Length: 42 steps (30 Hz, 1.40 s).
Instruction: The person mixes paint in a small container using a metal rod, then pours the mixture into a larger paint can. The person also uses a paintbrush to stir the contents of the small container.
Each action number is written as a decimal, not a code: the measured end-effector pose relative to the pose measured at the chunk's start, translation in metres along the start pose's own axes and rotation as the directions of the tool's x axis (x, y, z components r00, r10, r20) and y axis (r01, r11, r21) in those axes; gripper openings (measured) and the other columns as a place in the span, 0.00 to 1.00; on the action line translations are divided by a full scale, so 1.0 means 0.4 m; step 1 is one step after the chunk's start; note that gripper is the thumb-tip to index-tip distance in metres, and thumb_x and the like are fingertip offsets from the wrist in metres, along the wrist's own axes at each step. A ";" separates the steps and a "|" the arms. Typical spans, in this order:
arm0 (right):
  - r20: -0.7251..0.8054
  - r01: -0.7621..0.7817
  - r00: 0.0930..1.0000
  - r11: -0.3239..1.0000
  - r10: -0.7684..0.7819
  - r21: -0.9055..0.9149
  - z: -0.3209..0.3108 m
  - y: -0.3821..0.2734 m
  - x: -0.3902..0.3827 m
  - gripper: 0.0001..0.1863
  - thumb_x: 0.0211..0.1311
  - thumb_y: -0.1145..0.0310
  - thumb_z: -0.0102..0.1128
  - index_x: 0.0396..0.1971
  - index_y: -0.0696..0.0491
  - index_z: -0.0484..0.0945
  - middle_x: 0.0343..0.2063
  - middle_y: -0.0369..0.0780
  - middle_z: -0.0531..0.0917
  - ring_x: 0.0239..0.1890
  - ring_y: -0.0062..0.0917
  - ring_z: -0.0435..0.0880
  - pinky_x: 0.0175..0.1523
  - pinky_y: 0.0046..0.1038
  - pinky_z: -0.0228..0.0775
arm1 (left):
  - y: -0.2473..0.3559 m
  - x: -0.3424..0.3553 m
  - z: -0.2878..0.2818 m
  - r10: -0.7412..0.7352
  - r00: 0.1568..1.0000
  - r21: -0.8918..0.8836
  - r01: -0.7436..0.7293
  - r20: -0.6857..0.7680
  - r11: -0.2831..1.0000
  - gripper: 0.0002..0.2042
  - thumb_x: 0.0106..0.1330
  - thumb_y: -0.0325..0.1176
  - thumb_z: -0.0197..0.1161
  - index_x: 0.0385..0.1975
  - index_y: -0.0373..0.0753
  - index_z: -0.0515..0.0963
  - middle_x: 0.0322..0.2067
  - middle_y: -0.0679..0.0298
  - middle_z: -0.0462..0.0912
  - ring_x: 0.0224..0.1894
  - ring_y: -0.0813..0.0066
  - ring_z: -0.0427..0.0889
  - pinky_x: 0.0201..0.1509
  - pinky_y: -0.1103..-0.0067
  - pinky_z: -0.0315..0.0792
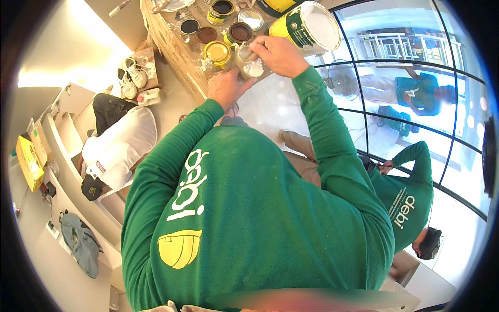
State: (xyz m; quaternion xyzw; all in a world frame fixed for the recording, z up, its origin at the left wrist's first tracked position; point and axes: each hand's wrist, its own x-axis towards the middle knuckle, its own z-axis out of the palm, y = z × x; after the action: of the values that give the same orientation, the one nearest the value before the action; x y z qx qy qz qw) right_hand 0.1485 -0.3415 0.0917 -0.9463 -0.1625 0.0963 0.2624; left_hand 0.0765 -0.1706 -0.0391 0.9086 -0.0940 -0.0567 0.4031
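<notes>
Near the front corner of the cardboard-topped table stands a small clear cup with whitish stuff in it. My left hand curls round its lower side, thumb towards me. From the right, my right hand pinches the cup's rim with thumb and fingers. Just left of the cup is an open tin of yellow paint. Behind it sit an open tin of dark brown paint and a round reddish-brown lid. A large green and yellow bucket with a white lid lies close to my right hand.
A black lid and another dark paint tin stand farther back on the table. White shoes lie to the left. One person in white crouches left; another in green is at right, beside a black-framed glass wall.
</notes>
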 end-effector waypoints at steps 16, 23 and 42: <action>0.126 0.027 0.992 1.000 -0.026 -0.003 -0.005 -0.004 0.009 0.19 0.77 0.53 0.55 0.40 0.54 0.86 0.32 0.40 0.91 0.35 0.40 0.88 0.44 0.38 0.79 | -0.004 -0.003 0.005 0.020 1.000 0.008 -0.019 -0.012 1.000 0.27 0.63 0.63 0.70 0.40 0.40 0.85 0.27 0.54 0.89 0.33 0.50 0.90 0.41 0.59 0.82; 0.073 0.020 0.997 0.994 -0.013 -0.107 -0.015 -0.014 0.011 0.20 0.77 0.53 0.54 0.40 0.55 0.85 0.32 0.42 0.91 0.36 0.43 0.88 0.44 0.39 0.79 | 0.000 -0.008 -0.005 0.024 1.000 -0.004 -0.024 -0.007 1.000 0.28 0.63 0.63 0.70 0.39 0.39 0.84 0.27 0.53 0.89 0.34 0.50 0.90 0.40 0.59 0.82; 0.089 -0.031 0.996 0.990 0.019 0.138 -0.015 -0.018 -0.002 0.18 0.77 0.57 0.55 0.41 0.57 0.85 0.32 0.50 0.88 0.38 0.47 0.88 0.44 0.43 0.78 | 0.006 -0.010 -0.012 0.048 0.998 -0.011 -0.048 -0.032 0.999 0.28 0.63 0.62 0.71 0.41 0.39 0.83 0.28 0.52 0.89 0.33 0.49 0.89 0.38 0.59 0.81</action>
State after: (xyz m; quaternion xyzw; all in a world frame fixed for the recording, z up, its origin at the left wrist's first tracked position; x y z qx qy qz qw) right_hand 0.1474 -0.3390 0.1006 -0.9225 -0.1547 0.1521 0.3192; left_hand 0.0730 -0.1679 -0.0341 0.9044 -0.1089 -0.0333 0.4113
